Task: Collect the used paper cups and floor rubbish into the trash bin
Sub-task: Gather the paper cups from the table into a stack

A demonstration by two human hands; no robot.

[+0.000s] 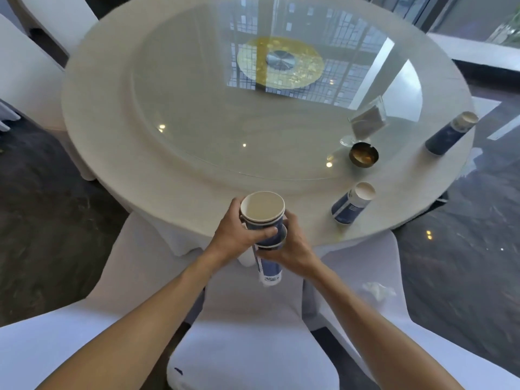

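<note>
Both hands hold a nested stack of blue and white paper cups [263, 215] at the near edge of the round table [174, 187]. My left hand [239, 235] grips the upper cups, whose open mouth faces me. My right hand [292, 249] holds the lower cup of the stack [269, 273]. Another blue paper cup [351, 204] stands on the table to the right. A third cup [450, 133] stands near the far right rim. A crumpled white tissue [378, 289] lies on a chair cover at the right. No trash bin is in view.
A glass turntable [253, 108] covers the table's middle. On it stand a small dark bowl [363, 154] and a clear napkin holder [367, 122]. White-covered chairs [247, 333] crowd the near side and far left. Dark floor [42, 220] surrounds the table.
</note>
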